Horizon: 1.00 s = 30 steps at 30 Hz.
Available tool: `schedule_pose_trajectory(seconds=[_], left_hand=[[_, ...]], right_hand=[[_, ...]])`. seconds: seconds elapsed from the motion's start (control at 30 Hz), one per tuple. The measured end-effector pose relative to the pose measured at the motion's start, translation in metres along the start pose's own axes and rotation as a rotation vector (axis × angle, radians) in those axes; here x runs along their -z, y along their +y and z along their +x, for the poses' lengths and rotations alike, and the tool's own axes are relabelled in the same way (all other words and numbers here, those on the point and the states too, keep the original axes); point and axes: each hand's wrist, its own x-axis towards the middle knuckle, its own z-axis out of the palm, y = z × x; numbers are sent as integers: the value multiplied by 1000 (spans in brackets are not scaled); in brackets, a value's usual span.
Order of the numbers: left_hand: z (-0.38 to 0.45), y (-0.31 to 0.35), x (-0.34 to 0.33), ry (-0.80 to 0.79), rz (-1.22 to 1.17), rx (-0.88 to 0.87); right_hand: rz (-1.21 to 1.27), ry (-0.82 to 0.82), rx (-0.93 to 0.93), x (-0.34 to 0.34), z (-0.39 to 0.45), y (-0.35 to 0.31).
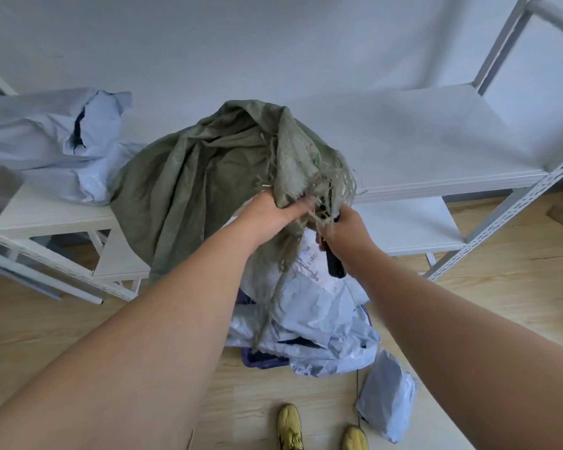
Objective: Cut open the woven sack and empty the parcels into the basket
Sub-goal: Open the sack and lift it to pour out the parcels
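Floor space is lying open on the pale wood floor point(62, 323) left of the purple basket point(264, 360), white shelving point(436, 157) closing in behind. Left hand point(273, 212) is gripping the frayed mouth of the limp green woven sack point(202, 177), held above the basket. Right hand point(345, 235) is clutching a black cutter point(334, 266). Crinkled grey plastic parcels point(306, 323) are overflowing the basket.

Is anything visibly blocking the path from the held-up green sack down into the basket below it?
Nothing foreign does. The woven sack hangs directly over the purple basket, which is already heaped with grey parcels; one parcel lies on the floor beside it.
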Motion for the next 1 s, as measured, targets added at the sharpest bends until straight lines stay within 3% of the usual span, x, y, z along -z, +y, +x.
schedule_pose_trajectory(seconds=[0.1, 0.23, 0.43, 0.57, 0.63, 0.8, 1.0], left_hand=[[4, -6, -5, -122, -33, -50], [12, -10, -3, -121, 158, -4], [11, -6, -11, 79, -121, 154], [15, 11, -11, 65, -425, 196], [18, 16, -12, 110, -426, 184], [20, 9, -23, 243, -349, 156], [18, 8, -25, 476, -212, 38]], right_hand=[[-113, 40, -5, -5, 9, 3], [-102, 63, 12, -1, 6, 8], [-148, 90, 86, 8, 7, 12], [-112, 177, 0, 20, 4, 30], [-125, 147, -64, 21, 1, 41], [174, 59, -176, 23, -7, 52], [208, -49, -188, 31, -8, 52]])
